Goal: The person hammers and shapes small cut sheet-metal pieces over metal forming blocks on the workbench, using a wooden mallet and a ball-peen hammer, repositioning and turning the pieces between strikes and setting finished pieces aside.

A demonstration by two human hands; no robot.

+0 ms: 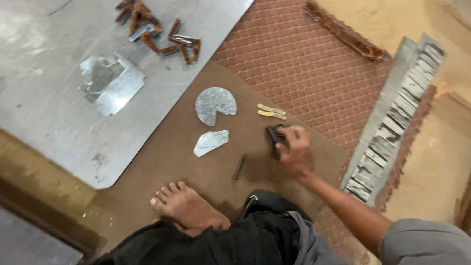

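right hand [294, 151] is closed around a small dark tool [275, 135], gripping it against the brown mat [193, 171] the person sits on; the left hand is out of view. going by size, with the mat as landmark: a big grey metal sheet [29, 83] overlaps the mat's far left edge, and a long tray of cut metal strips [396, 123] lies well off its right side. on the sheet rest a crumpled offcut [110, 84] and a heap of rusty brown bits [154, 31]. on the mat itself lie a round disc with a wedge cut out [215, 104], a smaller leaf-shaped piece [210, 142], two pale yellow slips [271, 112] just beyond the tool, and a dark nail [239, 167] near the bare foot [185, 203]. judging by this, several pieces are already cut, and most of the sheet looks uncut.
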